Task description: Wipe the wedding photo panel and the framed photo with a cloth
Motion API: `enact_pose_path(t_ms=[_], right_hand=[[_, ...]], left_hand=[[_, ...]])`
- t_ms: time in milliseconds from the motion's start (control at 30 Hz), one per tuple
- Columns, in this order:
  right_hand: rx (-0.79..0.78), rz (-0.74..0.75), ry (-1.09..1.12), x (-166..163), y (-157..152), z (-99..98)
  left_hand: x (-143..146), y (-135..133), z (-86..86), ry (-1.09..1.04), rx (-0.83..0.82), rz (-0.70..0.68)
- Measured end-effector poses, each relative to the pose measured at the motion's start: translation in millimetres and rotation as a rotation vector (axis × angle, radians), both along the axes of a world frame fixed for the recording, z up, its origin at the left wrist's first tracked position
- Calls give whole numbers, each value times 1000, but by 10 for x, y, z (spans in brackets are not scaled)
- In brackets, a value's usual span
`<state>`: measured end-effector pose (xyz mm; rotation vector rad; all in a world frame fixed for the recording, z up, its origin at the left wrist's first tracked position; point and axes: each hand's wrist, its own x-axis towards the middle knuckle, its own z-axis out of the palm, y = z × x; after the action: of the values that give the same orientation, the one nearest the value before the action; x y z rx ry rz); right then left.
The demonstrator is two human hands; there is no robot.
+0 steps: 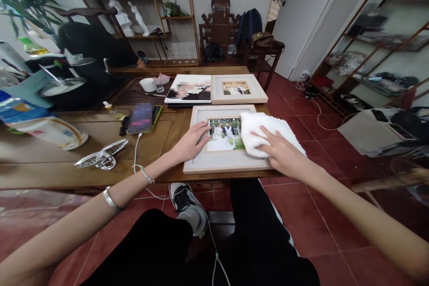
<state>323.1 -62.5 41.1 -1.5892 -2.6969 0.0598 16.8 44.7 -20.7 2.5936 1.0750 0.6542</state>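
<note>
A pale wooden picture frame [197, 161] lies flat near the table's front edge, with a wedding photo [225, 136] in its middle. My left hand [192, 140] rests on the frame's left side, fingers stretched out toward the photo's edge. On the right, my right hand [279, 149] presses a folded white cloth [278, 129] with its fingers spread on top. The cloth covers the frame's right part and hangs past its right side. Whether the right thumb grips the cloth from below is hidden.
Behind lie another wooden frame [259, 97] and a white-edged photo panel [191, 87]. To the left are a phone [142, 116] on a white cable [136, 149], a silver hair clip [102, 154], a wipes pack [56, 132] and a white cup [148, 85].
</note>
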Motion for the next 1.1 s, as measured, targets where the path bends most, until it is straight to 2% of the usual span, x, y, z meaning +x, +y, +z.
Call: enact_pose_path(t_ms=[167,267,400,500,567,867,1000,1100], right_hand=[[186,-166,79,-28,660,132],[273,-136,44,-112,1066,115],[178,-37,-87,-285,1292,-72],[163,39,-174,-371,1197,-188],[161,83,-202,-391,1055,-188],[-61,250,-149,-393,111,259],[-124,208,-117,-473,-180,319],[-84,119,-97,-510,-128,200]], left_hand=[[-1,-16,-26,-18,-4,16],[0,-27,-17,-22,-13,21],[4,-29,1,24,-44,57],[4,-11,19,44,-75,61],[0,1,25,35,-75,38],[5,-69,-81,-16,-9,70],[22,-100,-99,-24,4,89],[30,-112,-94,-17,7,96]])
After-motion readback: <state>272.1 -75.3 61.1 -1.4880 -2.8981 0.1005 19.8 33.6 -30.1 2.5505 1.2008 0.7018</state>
